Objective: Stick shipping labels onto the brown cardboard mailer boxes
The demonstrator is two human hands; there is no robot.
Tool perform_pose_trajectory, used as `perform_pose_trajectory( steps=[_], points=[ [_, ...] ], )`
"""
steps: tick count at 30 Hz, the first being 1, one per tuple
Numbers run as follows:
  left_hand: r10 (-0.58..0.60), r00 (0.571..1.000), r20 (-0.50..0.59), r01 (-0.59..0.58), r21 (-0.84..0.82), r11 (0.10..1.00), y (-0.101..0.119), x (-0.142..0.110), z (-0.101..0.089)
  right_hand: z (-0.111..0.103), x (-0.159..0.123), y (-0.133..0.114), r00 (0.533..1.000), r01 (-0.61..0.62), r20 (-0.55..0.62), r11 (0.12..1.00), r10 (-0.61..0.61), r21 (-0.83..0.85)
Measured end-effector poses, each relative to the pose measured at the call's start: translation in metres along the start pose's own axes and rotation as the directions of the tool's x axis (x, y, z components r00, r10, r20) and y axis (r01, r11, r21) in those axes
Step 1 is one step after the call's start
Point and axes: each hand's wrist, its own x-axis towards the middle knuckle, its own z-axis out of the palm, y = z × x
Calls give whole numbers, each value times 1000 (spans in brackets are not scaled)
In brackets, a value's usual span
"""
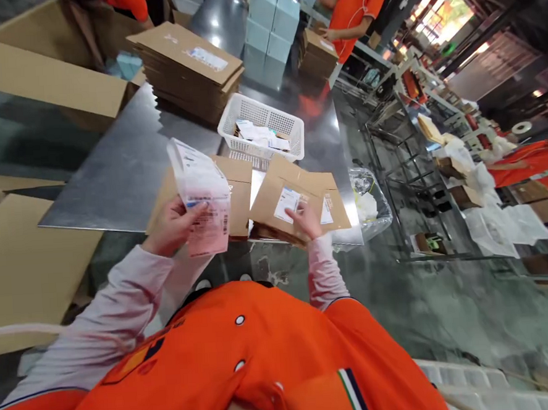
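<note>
My left hand [170, 223] is closed on a sheaf of printed label sheets [203, 191], with the thumb lying across the front. My right hand [307, 218] rests on a flat cardboard piece [269, 199], its thumb and fingers apart at the edge of a white label [287, 204] stuck there. Beneath and beside it lies another labelled cardboard piece [337, 210]. Behind the label sheets, more flat cardboard [238, 182] lies on the metal table [100, 172]. Just beyond, a white plastic basket [297, 129] holds small printed cards or slips [263, 134].
A tall stack of flat cardboard [186, 62] stands on the table's far left. Pale blue boxes [274, 19] are piled at the back. Large open cartons [47, 76] flank the left side. Co-workers in orange shirts [359, 8] work across the table. A clear plastic bag [371, 205] hangs at right.
</note>
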Motion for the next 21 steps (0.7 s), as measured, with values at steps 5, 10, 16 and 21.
perform_pose_trajectory(
  steps=[5, 10, 16, 21],
  points=[
    [-254, 908, 334, 166, 270, 949, -25, -21, -9, 88, -10, -62, 915, -8, 257, 622, -311, 783],
    [-130, 978, 164, 108, 132, 985, -29, -19, -19, 125, -23, -76, 916, -88, 320, 657, -242, 749],
    [-145, 984, -107, 159, 142, 977, -45, -16, -15, 122, 5, -94, 906, 135, 273, 833, -323, 537],
    [-95, 930, -356, 162, 163, 973, -65, -18, -13, 140, 25, -99, 829, 20, 495, 897, -261, 441]
  ],
)
